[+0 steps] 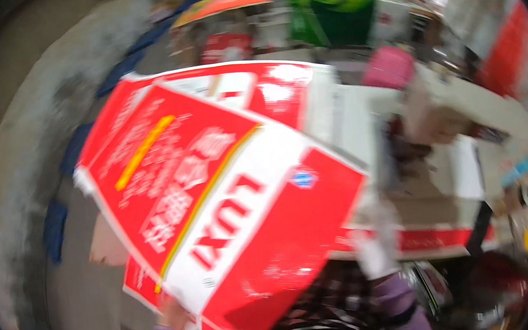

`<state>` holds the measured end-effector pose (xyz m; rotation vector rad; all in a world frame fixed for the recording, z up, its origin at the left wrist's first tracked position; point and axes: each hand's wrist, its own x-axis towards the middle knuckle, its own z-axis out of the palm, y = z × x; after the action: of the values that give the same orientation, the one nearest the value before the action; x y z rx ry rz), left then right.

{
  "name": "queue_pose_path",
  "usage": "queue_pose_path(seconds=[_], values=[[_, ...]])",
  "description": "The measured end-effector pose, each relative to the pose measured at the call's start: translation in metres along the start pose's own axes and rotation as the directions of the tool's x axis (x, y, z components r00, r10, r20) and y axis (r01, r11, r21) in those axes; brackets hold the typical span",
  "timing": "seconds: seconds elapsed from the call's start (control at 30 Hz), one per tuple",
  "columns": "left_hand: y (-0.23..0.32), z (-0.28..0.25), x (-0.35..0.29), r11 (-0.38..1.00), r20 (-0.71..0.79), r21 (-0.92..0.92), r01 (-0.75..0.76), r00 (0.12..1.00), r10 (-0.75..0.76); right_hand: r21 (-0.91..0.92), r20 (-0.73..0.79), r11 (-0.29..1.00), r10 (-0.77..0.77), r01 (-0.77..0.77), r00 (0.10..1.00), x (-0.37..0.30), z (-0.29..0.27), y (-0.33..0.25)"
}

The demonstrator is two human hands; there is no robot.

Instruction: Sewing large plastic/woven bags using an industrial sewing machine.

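Observation:
A large glossy red-and-white printed sheet (271, 223), perhaps a flat sack, is tilted in front of me and fills the middle of the head view. It has a thin yellow stripe across it. My left hand (176, 315) is closed on its near left edge, with the fingertips partly hidden. My right hand (376, 243), which looks white-gloved, is beside the sheet's right edge; motion blur hides its fingers. Beneath and behind lies another red-and-white sheet (275, 91), partly covered by the first.
At the right, another person's bent arm in a pale sleeve (501, 111) reaches over a pale work surface (354, 121). A pink object (388, 67) sits near that arm. Behind are a green bag (332, 21) and stacked goods. Dark blue cloths (56, 230) lie along the left wall.

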<state>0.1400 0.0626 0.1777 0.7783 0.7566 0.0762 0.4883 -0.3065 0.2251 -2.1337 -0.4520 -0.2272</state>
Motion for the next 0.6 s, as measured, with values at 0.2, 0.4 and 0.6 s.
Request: queue_pose_path(seconds=[0.2,0.4,0.6], values=[[-0.122,-0.04,-0.048,-0.397,0.325,0.885,-0.245,0.934,0.148,-0.246,-0.036,0.935,-0.27,0.254,0.962,0.079,0.01,0.061],[-0.189,-0.203,-0.166,0.438,-0.699,0.574,0.692,0.134,0.702,0.244,0.66,0.727,-0.61,0.642,0.439,-0.029,0.101,-0.119],[-0.267,-0.209,-0.28,0.487,-0.77,0.367,0.792,-0.035,0.637,0.11,0.872,0.968,-0.203,0.226,0.445,-0.116,0.278,-0.078]])
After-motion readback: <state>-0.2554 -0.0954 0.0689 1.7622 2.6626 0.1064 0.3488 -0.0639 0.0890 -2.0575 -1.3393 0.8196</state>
